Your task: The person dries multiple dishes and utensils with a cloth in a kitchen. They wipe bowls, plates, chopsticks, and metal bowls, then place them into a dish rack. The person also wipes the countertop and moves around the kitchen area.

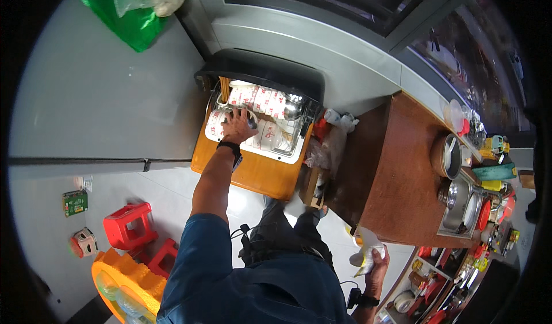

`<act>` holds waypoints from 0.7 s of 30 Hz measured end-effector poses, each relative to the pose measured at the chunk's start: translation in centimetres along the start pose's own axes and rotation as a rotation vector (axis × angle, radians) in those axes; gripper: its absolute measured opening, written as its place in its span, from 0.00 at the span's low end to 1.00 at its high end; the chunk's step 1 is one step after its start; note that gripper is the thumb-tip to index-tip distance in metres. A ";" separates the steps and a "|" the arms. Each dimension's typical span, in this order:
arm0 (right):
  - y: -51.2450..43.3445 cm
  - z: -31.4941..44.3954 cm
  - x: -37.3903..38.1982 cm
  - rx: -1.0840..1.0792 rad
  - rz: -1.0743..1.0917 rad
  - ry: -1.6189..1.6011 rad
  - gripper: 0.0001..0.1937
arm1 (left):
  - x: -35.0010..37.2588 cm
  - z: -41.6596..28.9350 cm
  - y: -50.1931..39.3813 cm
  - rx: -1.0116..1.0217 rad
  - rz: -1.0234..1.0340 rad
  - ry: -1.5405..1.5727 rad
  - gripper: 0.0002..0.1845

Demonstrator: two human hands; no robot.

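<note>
My left hand (239,128) reaches into an open dish cabinet (282,155), its fingers spread over a round bowl (251,119) in the front row. Whether the fingers grip the bowl or only rest on it is hidden. White bowls with red print (263,99) stand on edge in the back row, beside a steel bowl (294,106). More white bowls (269,135) fill the front rack, and wooden chopsticks (224,90) stand at its left. Low at my right side, my right hand (377,265) holds a white cloth with yellow edging (367,248); a rounded white thing shows beside it.
The cabinet's dark lid (263,65) is raised above a wooden stand (250,179). A brown counter (409,173) with a pot (446,156) and sink (457,207) lies right. Red stools (129,227) stand lower left; plastic bags (332,138) and a carton (315,190) crowd the stand's right.
</note>
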State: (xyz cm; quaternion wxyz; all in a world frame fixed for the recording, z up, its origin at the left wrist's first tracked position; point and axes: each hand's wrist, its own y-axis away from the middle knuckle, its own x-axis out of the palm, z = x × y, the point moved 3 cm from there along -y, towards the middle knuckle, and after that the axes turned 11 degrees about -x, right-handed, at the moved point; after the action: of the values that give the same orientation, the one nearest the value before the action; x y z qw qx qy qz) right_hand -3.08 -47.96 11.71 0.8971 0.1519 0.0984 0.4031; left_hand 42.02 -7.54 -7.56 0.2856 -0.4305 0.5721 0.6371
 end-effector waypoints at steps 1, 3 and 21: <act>0.5 -0.1 -0.2 0.007 -0.018 -0.004 0.16 | 0.3 -0.2 -0.6 0.012 -0.021 -0.024 0.59; 1.3 -0.2 -0.5 0.022 -0.051 0.023 0.16 | 0.6 -0.4 -1.3 0.044 -0.011 0.003 0.59; 1.6 0.9 1.9 0.072 -0.152 0.021 0.11 | 11.8 -9.8 5.4 1.073 -0.537 -0.787 0.20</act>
State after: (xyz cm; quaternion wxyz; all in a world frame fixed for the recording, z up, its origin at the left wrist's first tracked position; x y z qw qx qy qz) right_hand -2.61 -45.69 12.99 0.9179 0.1720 0.1332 0.3318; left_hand 34.10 -19.62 -15.01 0.7897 -0.0950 0.5354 0.2840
